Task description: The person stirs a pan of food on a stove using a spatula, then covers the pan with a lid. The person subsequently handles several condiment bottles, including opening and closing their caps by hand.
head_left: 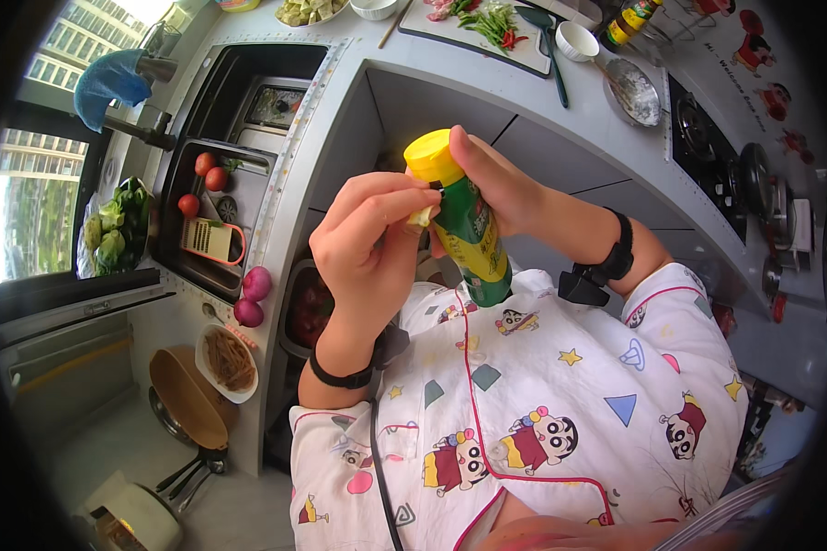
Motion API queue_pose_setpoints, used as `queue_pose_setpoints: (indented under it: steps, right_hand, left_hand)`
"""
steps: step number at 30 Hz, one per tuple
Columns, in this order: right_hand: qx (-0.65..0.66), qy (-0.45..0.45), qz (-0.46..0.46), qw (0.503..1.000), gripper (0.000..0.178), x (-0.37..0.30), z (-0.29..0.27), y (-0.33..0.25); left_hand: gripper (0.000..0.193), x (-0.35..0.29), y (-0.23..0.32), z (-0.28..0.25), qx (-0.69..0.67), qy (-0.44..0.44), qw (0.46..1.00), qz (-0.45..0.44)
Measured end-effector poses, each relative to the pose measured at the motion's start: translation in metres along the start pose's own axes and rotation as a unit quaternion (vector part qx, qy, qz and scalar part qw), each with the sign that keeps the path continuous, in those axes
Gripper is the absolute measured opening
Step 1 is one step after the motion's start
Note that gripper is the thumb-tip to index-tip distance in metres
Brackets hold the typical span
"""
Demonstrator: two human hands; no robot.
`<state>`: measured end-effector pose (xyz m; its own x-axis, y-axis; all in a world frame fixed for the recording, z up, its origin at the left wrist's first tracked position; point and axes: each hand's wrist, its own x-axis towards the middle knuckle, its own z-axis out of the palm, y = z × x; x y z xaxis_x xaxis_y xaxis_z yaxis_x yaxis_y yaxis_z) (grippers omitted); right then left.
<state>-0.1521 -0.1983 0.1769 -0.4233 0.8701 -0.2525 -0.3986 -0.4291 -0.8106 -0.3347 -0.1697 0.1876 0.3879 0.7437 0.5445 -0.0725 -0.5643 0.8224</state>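
Note:
In front of my chest, my right hand (504, 182) is wrapped round a green canister (476, 243) with a yellow cap (434, 158) and a yellow band on its side. The canister leans slightly, cap end away from me. My left hand (366, 241) is closed in a pinch at the canister's left side, just below the cap. A small pale yellow scrap (421, 218) sticks out between its thumb and fingers; what it is I cannot make out. The cap sits on the canister. My fingertips hide part of the printed side.
On the left, a dark double sink (179, 165) holds tomatoes (216, 178) and a grater (213, 241). Purple onions (256, 284) lie on its near edge. Ahead are a cutting board (487, 41) with chopped vegetables, a white bowl (576, 41) and a metal bowl (636, 92) beside the stove (708, 138).

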Motion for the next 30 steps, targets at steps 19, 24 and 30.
queue_pose_setpoints:
  steps: [19, 24, 30]
  right_hand:
    - [0.154, -0.064, 0.109, 0.98, 0.053, 0.012, -0.036, 0.044]
    - [0.101, -0.015, 0.125, 0.987, 0.045, 0.024, -0.044, 0.067]
    - [0.003, -0.039, 0.184, 0.982, 0.039, 0.053, -0.04, 0.1]
  left_hand:
    - [0.018, -0.067, -0.098, -0.09, -0.009, 0.053, 0.943, -0.329]
    - [0.023, -0.236, -0.215, -0.135, 0.144, 0.087, 0.812, -0.559]
    - [0.033, -0.315, -0.223, -0.151, 0.414, 0.032, 0.766, -0.491]
